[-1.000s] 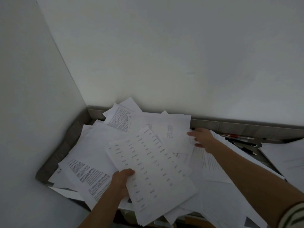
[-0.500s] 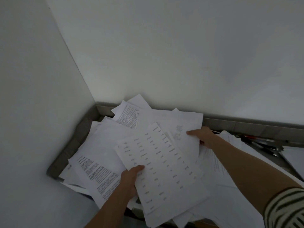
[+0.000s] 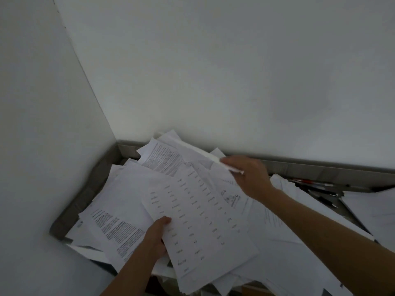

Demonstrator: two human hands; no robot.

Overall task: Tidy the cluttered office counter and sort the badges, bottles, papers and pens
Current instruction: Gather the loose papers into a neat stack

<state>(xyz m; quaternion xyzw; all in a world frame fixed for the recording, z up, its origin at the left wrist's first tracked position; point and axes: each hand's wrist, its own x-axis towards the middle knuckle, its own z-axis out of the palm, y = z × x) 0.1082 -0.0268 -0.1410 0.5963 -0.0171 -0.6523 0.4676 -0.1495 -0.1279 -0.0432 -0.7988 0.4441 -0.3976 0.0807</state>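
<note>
Two lots were pinched, apparently for gathering: a listed stack (image 3: 203, 221) by the left grip (image 3: 157, 238) at seven o'clock, a white sheet (image 3: 226, 165) by the right grip (image 3: 250, 178) at one.

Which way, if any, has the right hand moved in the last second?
Yes: right hand, pinching a paper, went slightly left and up, overlapping the back rim, farther from the pens.

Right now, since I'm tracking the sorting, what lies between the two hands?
Head view: only overlapping papers, topmost a sheet of short printed words, between left hand and right hand.
</note>
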